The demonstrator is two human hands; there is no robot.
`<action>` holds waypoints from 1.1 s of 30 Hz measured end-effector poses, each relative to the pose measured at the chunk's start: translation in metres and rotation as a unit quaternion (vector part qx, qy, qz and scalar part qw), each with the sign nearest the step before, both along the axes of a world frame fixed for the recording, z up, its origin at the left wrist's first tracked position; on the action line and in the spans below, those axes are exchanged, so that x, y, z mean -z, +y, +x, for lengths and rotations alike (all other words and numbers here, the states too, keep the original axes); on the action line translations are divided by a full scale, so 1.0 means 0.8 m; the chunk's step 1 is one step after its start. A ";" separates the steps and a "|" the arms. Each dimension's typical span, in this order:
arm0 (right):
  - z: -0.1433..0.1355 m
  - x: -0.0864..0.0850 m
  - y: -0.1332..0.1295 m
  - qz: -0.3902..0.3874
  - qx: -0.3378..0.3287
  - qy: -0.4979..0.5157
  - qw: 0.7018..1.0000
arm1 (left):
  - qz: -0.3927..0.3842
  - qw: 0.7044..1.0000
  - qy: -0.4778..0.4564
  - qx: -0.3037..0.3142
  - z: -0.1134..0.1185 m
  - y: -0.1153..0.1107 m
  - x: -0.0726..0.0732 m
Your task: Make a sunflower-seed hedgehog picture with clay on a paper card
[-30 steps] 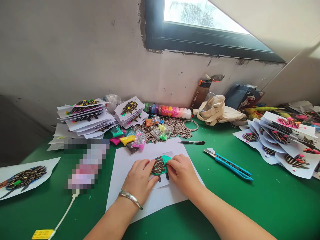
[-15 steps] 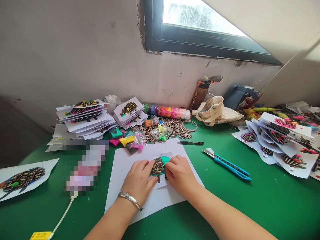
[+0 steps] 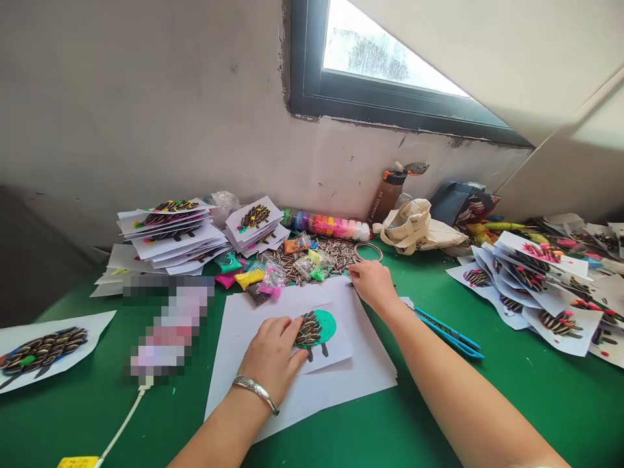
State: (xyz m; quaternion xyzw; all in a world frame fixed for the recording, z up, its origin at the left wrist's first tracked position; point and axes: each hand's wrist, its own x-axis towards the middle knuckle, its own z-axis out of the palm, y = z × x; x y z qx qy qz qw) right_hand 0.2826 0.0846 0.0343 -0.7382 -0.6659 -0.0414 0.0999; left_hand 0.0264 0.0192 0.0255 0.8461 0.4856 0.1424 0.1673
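Observation:
My left hand (image 3: pixel 270 354), a silver bangle at its wrist, lies flat with fingers apart on a small white card (image 3: pixel 336 354). The card bears a round patch of green clay (image 3: pixel 327 327), its left part covered with overlapping sunflower seeds (image 3: pixel 309 330), and two dark legs below. Under the card is a larger white sheet (image 3: pixel 238 325). My right hand (image 3: pixel 373 284) is at the right end of the heap of sunflower seeds (image 3: pixel 336 250), fingers pinched together. Whatever is between those fingertips is too small to make out.
Small bags of coloured clay (image 3: pixel 251 277) lie by the seeds. Behind are a row of clay pots (image 3: pixel 336 226) and a tape roll (image 3: pixel 369 251). A blue cutter (image 3: pixel 451 333) lies right. Finished cards stand stacked left (image 3: pixel 170 237) and right (image 3: pixel 531 279).
My right hand has left the card and moved up and right to the seed heap, uncovering the green clay. My left hand stays on the card. The view has shifted slightly.

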 end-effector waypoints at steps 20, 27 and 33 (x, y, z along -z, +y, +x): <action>-0.049 -0.002 -0.090 0.004 -0.183 0.291 0.939 | 0.011 1.000 -0.003 -0.003 0.000 -0.001 0.002; -0.066 0.018 -0.112 -0.005 -0.161 0.340 0.927 | 0.011 1.000 -0.002 0.003 -0.001 0.001 0.002; -0.068 0.019 -0.107 0.005 -0.205 0.278 0.938 | 0.011 1.000 -0.002 0.002 0.000 0.001 0.004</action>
